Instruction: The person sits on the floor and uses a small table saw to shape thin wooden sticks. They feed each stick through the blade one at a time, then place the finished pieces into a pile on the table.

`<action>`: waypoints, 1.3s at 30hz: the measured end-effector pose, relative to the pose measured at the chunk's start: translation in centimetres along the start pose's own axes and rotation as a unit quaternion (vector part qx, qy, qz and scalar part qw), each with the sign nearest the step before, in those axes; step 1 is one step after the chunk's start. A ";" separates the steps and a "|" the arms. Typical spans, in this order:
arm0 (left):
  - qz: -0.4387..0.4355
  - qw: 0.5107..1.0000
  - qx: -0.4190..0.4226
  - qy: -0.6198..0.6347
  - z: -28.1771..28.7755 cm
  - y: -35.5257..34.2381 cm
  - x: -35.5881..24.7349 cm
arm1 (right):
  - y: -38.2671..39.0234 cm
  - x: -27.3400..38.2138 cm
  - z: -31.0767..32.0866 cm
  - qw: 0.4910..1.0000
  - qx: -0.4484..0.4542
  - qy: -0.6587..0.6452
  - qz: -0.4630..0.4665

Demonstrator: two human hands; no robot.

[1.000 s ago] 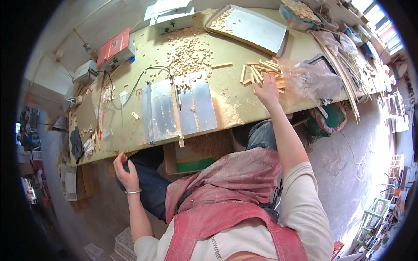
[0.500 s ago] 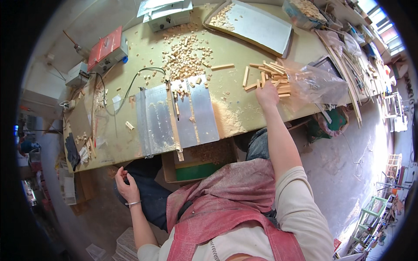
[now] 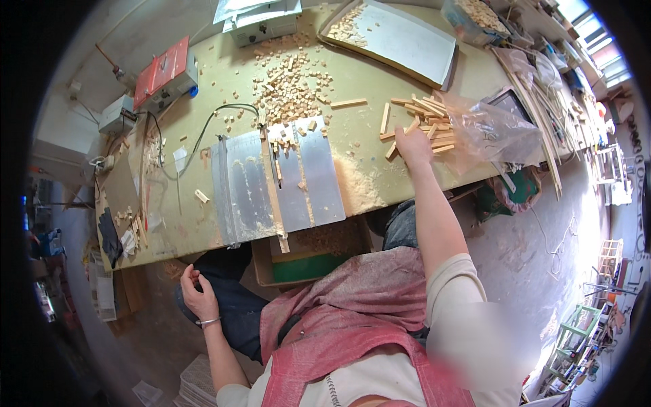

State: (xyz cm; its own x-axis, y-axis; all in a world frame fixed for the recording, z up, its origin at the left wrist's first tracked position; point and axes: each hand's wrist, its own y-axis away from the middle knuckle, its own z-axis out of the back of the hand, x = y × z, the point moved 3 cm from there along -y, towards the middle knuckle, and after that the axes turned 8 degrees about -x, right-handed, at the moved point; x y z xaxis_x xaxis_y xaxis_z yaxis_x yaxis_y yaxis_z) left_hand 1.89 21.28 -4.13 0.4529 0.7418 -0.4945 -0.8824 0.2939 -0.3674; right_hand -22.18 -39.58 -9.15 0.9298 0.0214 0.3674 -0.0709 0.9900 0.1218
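At the right of the table, my right hand (image 3: 415, 148) is closed at the near side of a pile of thin wooden sticks (image 3: 434, 117). Stick ends show beyond and beside its fingers, though the palm hides how many it grips. Part of the pile lies in the mouth of a clear plastic bag (image 3: 495, 132). My left hand (image 3: 197, 293) hangs below the table edge by my thigh, fingers loosely curled and apart, holding nothing. Between the hands lies a metal saw plate (image 3: 315, 183) with a wooden strip (image 3: 273, 193) along it.
Small cut wooden blocks (image 3: 288, 85) are heaped behind the plate, with sawdust (image 3: 356, 186) at its right. Farther back stand a shallow white tray (image 3: 400, 41), a grey box (image 3: 261, 27) and a red-lidded box (image 3: 163, 74). A dark glove (image 3: 108, 236) hangs at the left edge.
My right hand has drawn slightly left at the pile, and the sticks by its fingers lie at new angles. My left hand has barely moved.
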 end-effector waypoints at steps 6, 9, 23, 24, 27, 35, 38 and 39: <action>-0.016 1.000 0.015 -0.009 0.1 -0.2 -0.7 | -0.1 3.4 -0.1 0.997 0.008 0.026 0.074; -0.023 1.000 0.015 -0.003 -0.2 -0.2 -0.5 | 0.0 3.4 -0.5 0.991 0.024 0.058 0.119; -0.029 0.999 0.020 -0.034 -0.3 -0.1 -0.5 | -1.2 -2.0 0.2 0.994 0.037 0.016 0.101; -0.029 0.999 0.020 -0.032 -0.3 -0.1 -0.6 | -1.1 -1.9 0.5 0.995 0.026 0.011 0.098; -0.021 0.999 0.019 -0.040 -0.2 -0.1 -1.0 | -0.9 -1.8 1.2 0.994 -0.024 -0.002 0.105; -0.024 0.999 0.019 -0.039 -0.1 0.2 -0.6 | 0.7 -2.7 2.7 0.986 0.060 0.050 0.145; -0.028 0.999 0.021 -0.040 -0.2 0.1 -0.7 | 0.1 -3.7 1.6 0.981 0.075 0.063 0.169; -0.030 0.998 0.024 -0.040 -0.4 0.0 -0.7 | -0.6 -4.3 0.7 0.981 0.066 0.056 0.173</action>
State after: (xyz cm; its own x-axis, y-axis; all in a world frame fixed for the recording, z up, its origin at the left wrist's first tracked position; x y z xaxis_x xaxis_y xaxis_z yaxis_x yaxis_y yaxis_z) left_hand 1.64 20.52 -4.06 0.4953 0.7673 -0.4074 -0.8599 0.3663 -0.3556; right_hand -26.42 -40.35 -10.18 0.8748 0.3759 0.3057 -0.4291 0.8941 0.1285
